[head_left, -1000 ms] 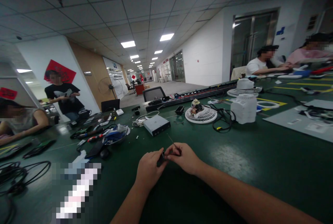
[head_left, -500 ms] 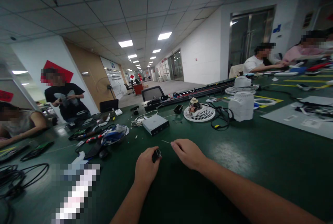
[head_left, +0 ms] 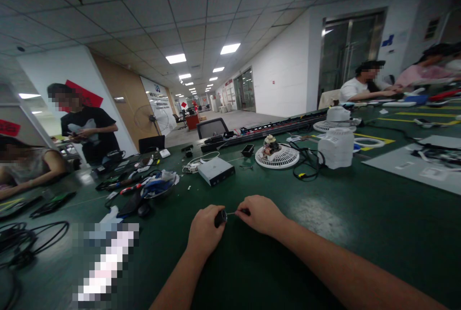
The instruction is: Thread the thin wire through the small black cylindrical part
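My left hand [head_left: 204, 232] is closed around a small black cylindrical part [head_left: 220, 218], with its round end turned to the right. Pinched in my right hand [head_left: 262, 213] is a thin screwdriver [head_left: 231, 213], its dark handle partly covered by the fingers. The metal shaft points left, and its tip is at the round end of the black part; whether they touch I cannot tell. Both hands are over the green table [head_left: 248, 267]. Beyond them lies a silver box like an optical drive [head_left: 215, 170].
A white fan grille with a bared motor [head_left: 276, 155] and a white fan housing [head_left: 336, 149] stand at the back right, a black cable between them. Tools and parts litter the left, by a blue bundle [head_left: 160, 184]. Several people are around the table.
My hands have come closer together, and the screwdriver shaft now reaches the black part's round end. The black part has turned slightly. At the left, a standing person has shifted.
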`<action>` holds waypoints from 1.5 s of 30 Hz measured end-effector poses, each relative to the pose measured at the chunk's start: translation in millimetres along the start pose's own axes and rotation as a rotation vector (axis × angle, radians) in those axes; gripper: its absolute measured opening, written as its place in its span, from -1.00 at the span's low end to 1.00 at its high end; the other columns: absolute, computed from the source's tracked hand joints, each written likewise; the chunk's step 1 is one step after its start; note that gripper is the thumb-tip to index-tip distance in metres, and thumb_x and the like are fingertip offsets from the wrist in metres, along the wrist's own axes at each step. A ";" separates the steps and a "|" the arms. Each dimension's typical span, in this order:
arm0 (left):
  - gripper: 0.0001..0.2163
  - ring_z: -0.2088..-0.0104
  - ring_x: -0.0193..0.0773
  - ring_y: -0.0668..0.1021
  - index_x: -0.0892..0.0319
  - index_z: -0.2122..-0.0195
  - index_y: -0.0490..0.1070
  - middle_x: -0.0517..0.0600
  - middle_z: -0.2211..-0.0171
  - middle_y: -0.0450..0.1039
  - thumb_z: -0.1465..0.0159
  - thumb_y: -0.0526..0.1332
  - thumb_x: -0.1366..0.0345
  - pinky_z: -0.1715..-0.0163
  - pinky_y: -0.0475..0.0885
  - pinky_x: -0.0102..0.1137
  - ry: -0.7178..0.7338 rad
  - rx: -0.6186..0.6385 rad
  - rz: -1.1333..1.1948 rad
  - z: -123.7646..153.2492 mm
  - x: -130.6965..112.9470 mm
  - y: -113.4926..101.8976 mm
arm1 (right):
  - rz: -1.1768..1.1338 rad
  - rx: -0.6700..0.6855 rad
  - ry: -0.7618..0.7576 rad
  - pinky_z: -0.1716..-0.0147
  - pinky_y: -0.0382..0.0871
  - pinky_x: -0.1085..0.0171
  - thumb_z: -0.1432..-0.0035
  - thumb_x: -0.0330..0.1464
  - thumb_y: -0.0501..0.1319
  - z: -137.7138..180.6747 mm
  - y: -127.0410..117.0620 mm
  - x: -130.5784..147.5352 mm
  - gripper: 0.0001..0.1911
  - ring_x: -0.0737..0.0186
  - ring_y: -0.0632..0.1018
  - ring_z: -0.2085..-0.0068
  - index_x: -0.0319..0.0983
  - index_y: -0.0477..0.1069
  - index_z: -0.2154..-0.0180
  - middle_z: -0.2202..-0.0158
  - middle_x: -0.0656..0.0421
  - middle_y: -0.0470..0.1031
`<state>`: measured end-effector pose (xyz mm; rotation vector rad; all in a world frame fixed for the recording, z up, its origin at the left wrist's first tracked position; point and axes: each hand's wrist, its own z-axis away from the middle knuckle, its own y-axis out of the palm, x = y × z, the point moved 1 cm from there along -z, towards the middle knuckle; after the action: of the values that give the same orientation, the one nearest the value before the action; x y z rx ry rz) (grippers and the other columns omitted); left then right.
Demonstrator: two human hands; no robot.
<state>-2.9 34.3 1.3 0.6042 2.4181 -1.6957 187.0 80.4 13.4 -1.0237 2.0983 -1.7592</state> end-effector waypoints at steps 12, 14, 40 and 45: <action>-0.71 0.13 -0.15 0.55 0.08 0.07 0.47 -0.01 0.13 0.55 -0.17 0.21 0.41 0.10 0.41 -0.27 0.066 -0.017 0.003 1.3 0.6 -0.4 | 0.005 -0.041 -0.039 0.36 0.27 0.27 -0.19 -0.15 0.12 1.3 1.6 -0.1 -0.68 0.16 0.52 0.34 -0.14 0.60 0.35 0.39 0.11 0.57; -0.71 0.12 -0.16 0.55 0.09 0.07 0.47 0.00 0.13 0.55 -0.17 0.21 0.41 0.09 0.41 -0.27 0.079 -0.018 0.022 1.5 0.3 -0.8 | 0.004 -0.053 -0.083 0.36 0.27 0.27 -0.20 -0.16 0.11 2.1 0.4 1.9 -0.68 0.16 0.52 0.33 -0.14 0.59 0.33 0.38 0.12 0.57; -0.73 0.16 -0.18 0.56 0.08 0.05 0.47 -0.01 0.12 0.53 -0.22 0.18 0.37 0.12 0.42 -0.32 -0.006 -0.046 -0.061 1.1 -2.0 1.2 | 0.074 -0.047 0.183 0.42 0.22 0.23 -0.19 -0.15 0.10 3.7 2.7 7.2 -0.69 0.12 0.51 0.38 -0.19 0.47 0.42 0.44 0.07 0.53; -0.74 0.16 -0.17 0.56 0.13 0.07 0.48 0.03 0.13 0.53 -0.20 0.19 0.39 0.12 0.41 -0.33 -0.131 -0.088 -0.082 -0.5 0.6 0.4 | -0.141 0.000 0.023 0.46 0.17 0.30 -0.01 -0.05 0.29 3.4 0.5 7.0 -0.65 0.20 0.46 0.36 -0.20 0.36 0.42 0.37 0.14 0.48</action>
<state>-3.2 34.9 1.0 0.3753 2.4393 -1.5943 183.6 73.4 13.9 -1.1841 2.0863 -1.8432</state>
